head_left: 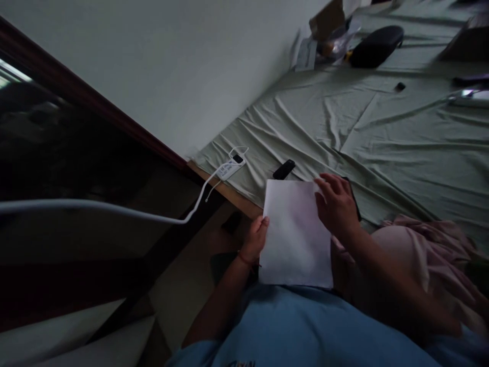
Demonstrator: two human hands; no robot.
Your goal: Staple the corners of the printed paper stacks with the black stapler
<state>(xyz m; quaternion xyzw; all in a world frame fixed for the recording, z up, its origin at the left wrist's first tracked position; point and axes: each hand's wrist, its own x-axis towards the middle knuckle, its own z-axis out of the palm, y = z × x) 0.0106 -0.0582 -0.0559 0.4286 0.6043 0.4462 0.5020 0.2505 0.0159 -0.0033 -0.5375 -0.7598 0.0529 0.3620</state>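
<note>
A blank white sheet of paper (296, 234) lies before my body, its near edge against the blue shirt. My left hand (255, 239), with a red cord at the wrist, is closed on the sheet's left edge, the thumb on top. Over the upper right corner is my right hand (338, 204), its fingers slightly bent and apart, holding nothing that I can see. Whether its fingertips touch the paper is unclear. A dark edge (354, 199) shows just beyond this hand; what it belongs to is hidden.
Past the sheet lies a black handheld device (284, 169) on the wrinkled bedsheet (305, 122). A white power strip (231, 168) with a cable sits by the bed's wooden edge. Pink cloth (428, 244) is at right, a black case (377, 47) farther back.
</note>
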